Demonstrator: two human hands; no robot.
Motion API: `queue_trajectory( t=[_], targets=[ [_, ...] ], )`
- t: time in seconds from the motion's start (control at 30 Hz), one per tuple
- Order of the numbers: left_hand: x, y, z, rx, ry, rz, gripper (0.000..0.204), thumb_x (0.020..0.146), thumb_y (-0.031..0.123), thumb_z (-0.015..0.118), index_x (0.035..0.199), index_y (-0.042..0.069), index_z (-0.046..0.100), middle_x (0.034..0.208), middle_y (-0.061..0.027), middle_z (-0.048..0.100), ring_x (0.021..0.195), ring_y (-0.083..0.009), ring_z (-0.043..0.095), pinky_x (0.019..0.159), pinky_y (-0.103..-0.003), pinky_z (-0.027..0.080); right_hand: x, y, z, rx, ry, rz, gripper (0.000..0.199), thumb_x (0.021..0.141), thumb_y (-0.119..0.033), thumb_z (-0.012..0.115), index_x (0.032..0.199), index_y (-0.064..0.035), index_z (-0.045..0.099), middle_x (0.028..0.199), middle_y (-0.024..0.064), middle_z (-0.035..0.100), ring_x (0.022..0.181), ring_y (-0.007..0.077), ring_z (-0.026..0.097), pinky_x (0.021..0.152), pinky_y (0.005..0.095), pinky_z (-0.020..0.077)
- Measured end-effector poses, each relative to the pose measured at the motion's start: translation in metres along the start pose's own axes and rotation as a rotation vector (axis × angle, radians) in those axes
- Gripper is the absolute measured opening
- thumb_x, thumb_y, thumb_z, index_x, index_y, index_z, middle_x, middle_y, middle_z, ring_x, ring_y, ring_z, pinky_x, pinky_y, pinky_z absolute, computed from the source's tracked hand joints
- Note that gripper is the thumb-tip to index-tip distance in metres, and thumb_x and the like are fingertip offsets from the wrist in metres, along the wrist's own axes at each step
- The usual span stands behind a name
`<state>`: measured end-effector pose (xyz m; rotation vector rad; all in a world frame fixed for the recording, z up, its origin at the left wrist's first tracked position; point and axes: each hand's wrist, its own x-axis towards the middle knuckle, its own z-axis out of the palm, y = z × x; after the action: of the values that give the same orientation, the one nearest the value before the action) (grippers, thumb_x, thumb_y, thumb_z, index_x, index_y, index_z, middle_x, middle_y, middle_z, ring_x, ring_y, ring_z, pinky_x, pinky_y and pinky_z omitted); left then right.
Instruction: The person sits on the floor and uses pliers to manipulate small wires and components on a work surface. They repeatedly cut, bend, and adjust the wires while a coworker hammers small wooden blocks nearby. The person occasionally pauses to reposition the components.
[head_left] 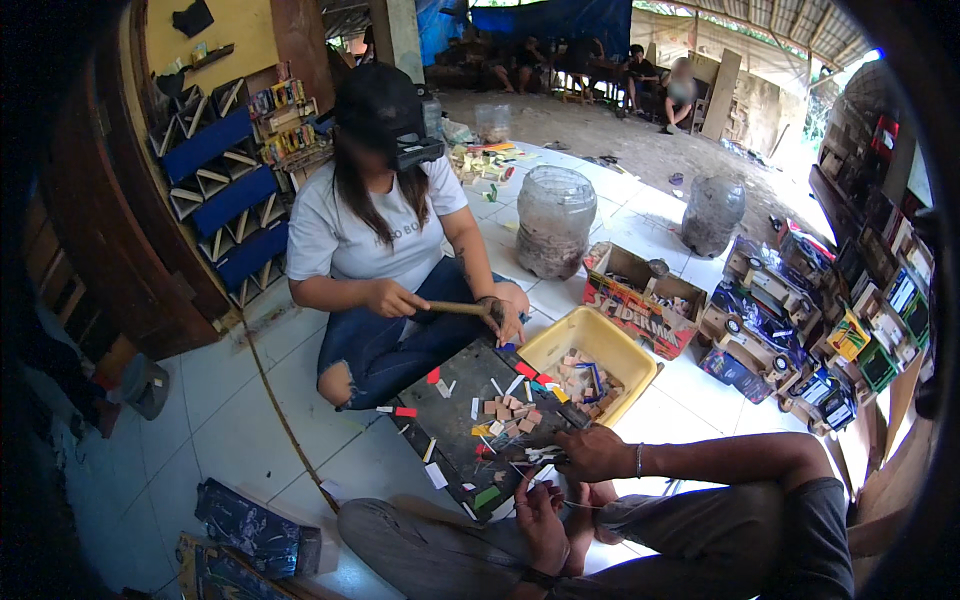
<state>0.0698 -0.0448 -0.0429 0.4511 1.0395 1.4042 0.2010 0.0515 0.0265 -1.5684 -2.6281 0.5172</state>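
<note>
Low in the picture, my left hand [543, 522] is closed, its fingertips pinching a small thin white strip [542, 474] at the near edge of a dark work board [440, 410]. Just above it my right hand [597, 452] reaches in from the right, fingers curled down at the board; what they grip is hidden. Small wooden blocks [515, 410] lie heaped mid-board. Around them are scattered white, red and yellow pieces, a green piece [486, 496] and a white tag [435, 475].
Across the board a seated person [390, 220] holds a wooden-handled tool [455, 307]. A yellow tub [620, 345] of wood pieces stands beside the board, near a printed carton [640, 300]. Toy trucks [765, 310] stack at right; boxed items [255, 530] lie lower left.
</note>
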Motion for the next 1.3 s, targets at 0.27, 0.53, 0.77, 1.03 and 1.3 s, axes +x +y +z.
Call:
queue_trajectory(
  t=[0.27, 0.53, 0.77, 1.03, 1.3],
  targets=[
    [-0.007, 0.005, 0.009, -0.121, -0.126, -0.127, 0.027, 0.103, 0.023, 0.046, 0.123, 0.005, 0.045, 0.1, -0.0083, 0.059, 0.088, -0.0165, 0.061, 0.083, -0.031, 0.053, -0.002, -0.008, -0.009, 0.121, -0.08, 0.035, 0.035, 0.087, -0.036, 0.058, 0.1, -0.0037, 0.06, 0.077, 0.0195, 0.068, 0.071, 0.0379, 0.067, 0.064, 0.0481, 0.0541],
    [-0.008, -0.003, 0.006, -0.043, -0.287, -0.191, 0.03, 0.103, 0.022, 0.044, 0.127, 0.003, 0.045, 0.105, -0.0083, 0.056, 0.094, -0.0185, 0.06, 0.087, -0.033, 0.054, 0.001, -0.012, -0.025, 0.193, -0.264, 0.076, 0.04, 0.088, -0.03, 0.054, 0.121, -0.0081, 0.056, 0.083, 0.0214, 0.067, 0.082, 0.038, 0.066, 0.074, 0.0468, 0.0533],
    [-0.006, -0.005, 0.003, -0.051, -0.231, -0.141, 0.031, 0.104, 0.023, 0.041, 0.126, 0.002, 0.046, 0.092, -0.0069, 0.06, 0.09, -0.0155, 0.063, 0.085, -0.029, 0.054, -0.009, -0.011, -0.029, 0.276, -0.177, 0.063, 0.035, 0.09, -0.029, 0.053, 0.117, -0.0077, 0.057, 0.087, 0.0212, 0.068, 0.083, 0.0386, 0.066, 0.074, 0.0476, 0.0539],
    [0.005, 0.007, 0.002, -0.01, -0.113, -0.015, 0.036, 0.103, 0.025, 0.045, 0.132, 0.004, 0.048, 0.082, -0.0012, 0.055, 0.075, -0.0093, 0.057, 0.07, -0.028, 0.054, -0.017, 0.004, -0.018, 0.295, -0.121, 0.049, 0.047, 0.088, -0.028, 0.056, 0.13, -0.0058, 0.049, 0.085, 0.0221, 0.068, 0.079, 0.0388, 0.067, 0.072, 0.0466, 0.0544],
    [0.007, 0.039, 0.003, -0.055, 0.007, -0.007, 0.043, 0.1, 0.024, 0.052, 0.14, 0.011, 0.044, 0.095, -0.0036, 0.062, 0.07, -0.0061, 0.057, 0.059, -0.022, 0.053, -0.021, 0.014, -0.01, 0.344, -0.112, 0.005, 0.053, 0.087, -0.025, 0.056, 0.134, -0.0027, 0.046, 0.085, 0.0251, 0.066, 0.078, 0.0392, 0.066, 0.072, 0.0454, 0.0541]
  ],
)
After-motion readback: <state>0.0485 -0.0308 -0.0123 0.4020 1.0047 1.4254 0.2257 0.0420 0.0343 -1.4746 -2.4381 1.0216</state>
